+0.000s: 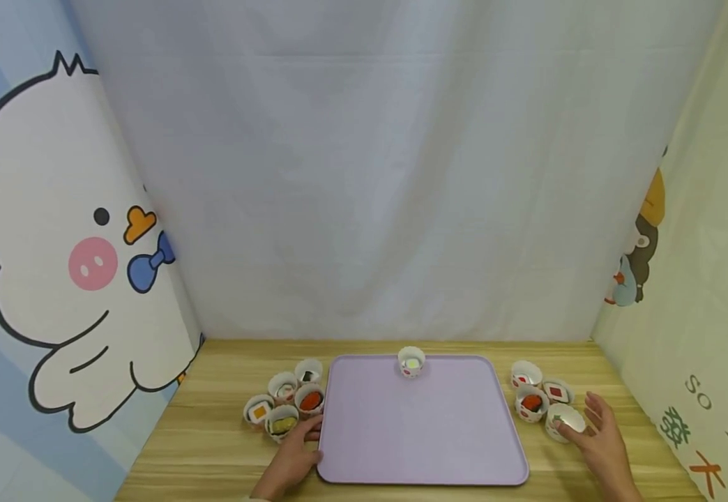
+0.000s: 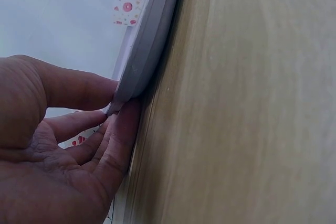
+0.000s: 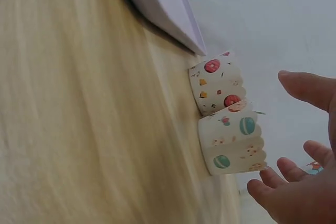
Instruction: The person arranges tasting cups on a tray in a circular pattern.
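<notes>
At its left front corner, my left hand (image 1: pixel 293 453) pinches the rim of a lilac tray (image 1: pixel 423 425). The left wrist view shows the thumb (image 2: pixel 79 90) on the rim and other fingers reaching beneath it. On the right, my right hand (image 1: pixel 604 443) hovers with fingers spread over the nearest white paper cup (image 1: pixel 565 424), thumb above its mouth. A gap shows between this hand (image 3: pixel 299 166) and the printed, scallop-edged cup (image 3: pixel 233 142) in the right wrist view. Something small and green is in that cup.
A cup (image 1: pixel 411 362) with white and yellowish contents stands at the tray's back edge. Left of the tray are several filled cups, one with orange-red contents (image 1: pixel 311 400). More stand at the right, including one with red and black contents (image 1: pixel 531 404). Curtains (image 1: pixel 364 209) enclose the wooden table (image 1: pixel 201 446).
</notes>
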Motion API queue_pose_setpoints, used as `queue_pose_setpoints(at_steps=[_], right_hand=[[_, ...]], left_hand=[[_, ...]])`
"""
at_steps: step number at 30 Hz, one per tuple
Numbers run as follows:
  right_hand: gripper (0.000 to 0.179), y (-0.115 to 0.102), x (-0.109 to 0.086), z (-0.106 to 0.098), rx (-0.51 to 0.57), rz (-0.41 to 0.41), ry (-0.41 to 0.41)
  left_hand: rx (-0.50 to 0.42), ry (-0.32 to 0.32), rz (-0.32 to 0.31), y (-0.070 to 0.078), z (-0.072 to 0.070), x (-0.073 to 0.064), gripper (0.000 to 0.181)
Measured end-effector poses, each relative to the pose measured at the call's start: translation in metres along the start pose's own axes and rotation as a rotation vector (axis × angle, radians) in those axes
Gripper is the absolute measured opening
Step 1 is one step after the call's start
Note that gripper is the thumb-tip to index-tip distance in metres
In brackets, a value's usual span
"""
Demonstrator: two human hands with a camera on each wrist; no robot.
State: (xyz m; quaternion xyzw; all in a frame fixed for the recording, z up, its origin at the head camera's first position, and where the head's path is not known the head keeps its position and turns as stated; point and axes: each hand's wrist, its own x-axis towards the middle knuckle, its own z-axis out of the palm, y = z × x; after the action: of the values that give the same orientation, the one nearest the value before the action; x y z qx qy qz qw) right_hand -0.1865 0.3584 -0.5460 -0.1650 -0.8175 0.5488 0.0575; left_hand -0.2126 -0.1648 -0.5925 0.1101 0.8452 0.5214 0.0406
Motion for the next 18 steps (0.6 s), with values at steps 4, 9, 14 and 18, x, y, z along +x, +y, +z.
queue_pose_setpoints(at_steps=[4, 9, 14, 18], right_hand=[[0.106, 0.004, 0.003, 0.002, 0.025, 0.031, -0.016], [0.105, 0.008, 0.005, 0.003, -0.005, 0.071, -0.028], [0.101, 0.013, 0.008, 0.005, -0.016, 0.113, -0.049], [0.097, 0.017, 0.010, 0.006, -0.043, 0.123, -0.053]], left_hand=[[0.013, 0.000, -0.002, 0.000, -0.001, 0.001, 0.066], [0.001, -0.003, -0.001, 0.001, -0.001, 0.001, 0.067], [-0.006, -0.009, 0.003, -0.001, -0.001, 0.001, 0.067], [0.000, -0.012, 0.001, -0.003, 0.000, 0.000, 0.066]])
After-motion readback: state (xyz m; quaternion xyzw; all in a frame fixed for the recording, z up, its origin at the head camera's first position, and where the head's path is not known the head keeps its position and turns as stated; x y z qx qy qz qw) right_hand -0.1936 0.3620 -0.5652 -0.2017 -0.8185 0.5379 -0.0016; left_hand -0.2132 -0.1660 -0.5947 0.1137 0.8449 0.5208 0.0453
